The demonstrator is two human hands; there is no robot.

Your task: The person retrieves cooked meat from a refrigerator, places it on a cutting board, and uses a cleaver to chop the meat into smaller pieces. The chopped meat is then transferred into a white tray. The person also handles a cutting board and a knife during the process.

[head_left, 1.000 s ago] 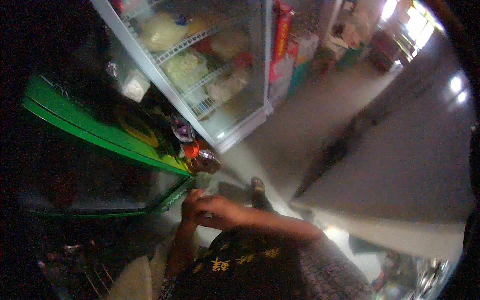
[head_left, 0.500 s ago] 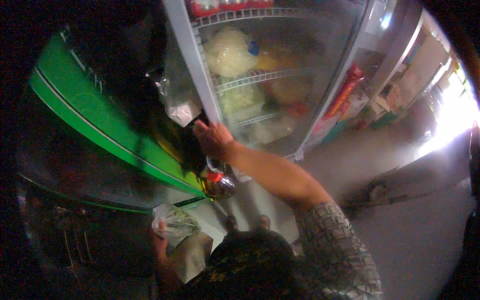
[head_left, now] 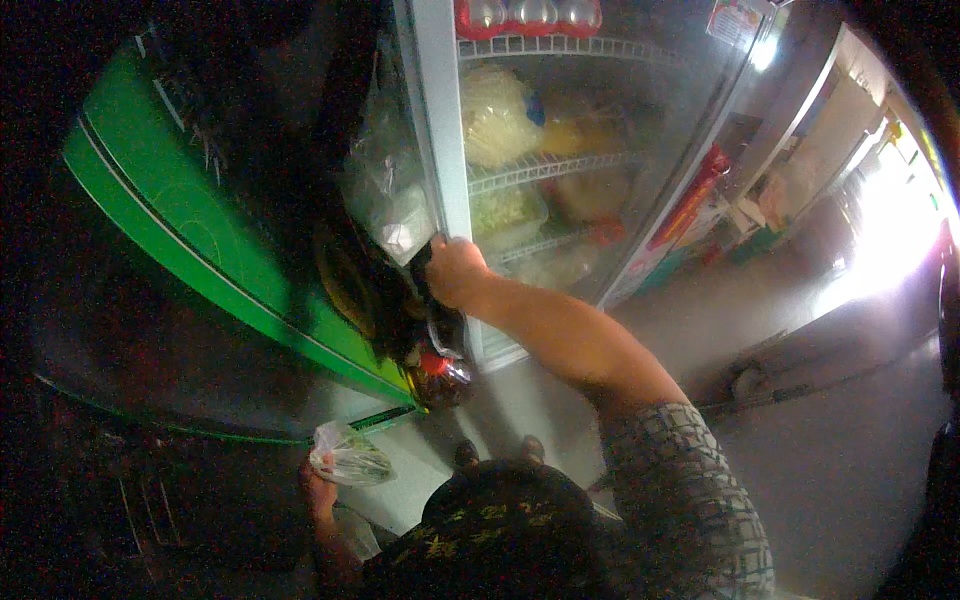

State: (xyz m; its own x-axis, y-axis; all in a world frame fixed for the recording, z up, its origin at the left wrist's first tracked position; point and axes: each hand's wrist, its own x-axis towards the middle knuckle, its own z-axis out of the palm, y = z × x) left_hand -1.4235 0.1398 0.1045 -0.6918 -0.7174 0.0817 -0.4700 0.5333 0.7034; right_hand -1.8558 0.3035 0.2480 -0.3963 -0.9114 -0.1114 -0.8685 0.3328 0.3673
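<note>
right hand (head_left: 455, 272): raised to the edge of the glass door (head_left: 600, 150) of the upright fridge, fingers curled around a dark handle (head_left: 422, 268) on the door frame; clamped on the handle as far as the view shows.
left hand (head_left: 320, 492): low at the person's side, closed on the neck of a small clear plastic bag (head_left: 350, 462) with something pale and greenish inside; what it is cannot be told.
door: the glass panel stands at the white frame (head_left: 435, 110); whether it is fully shut or just cracked cannot be told from this angle.
fridge contents: wire shelves (head_left: 540, 168) carry pale bagged vegetables (head_left: 498, 115), more wrapped greens below, and red-capped bottles (head_left: 530, 14) along the top; all of it lies behind the glass.
beside the door: a green-edged chest lid (head_left: 215, 270) to the left, a hanging clear bag (head_left: 385, 190) against the frame, and a dark jar with a red cap (head_left: 440, 375) at the chest's corner.
progress: judging from this, the bag is in hand and the handle is gripped, so the reach is done; the bag is well apart from the shelves, down by the hip, and nothing of it is inside the fridge.
left to do: the door work itself and whatever concerns the bag seem not yet done.
</note>
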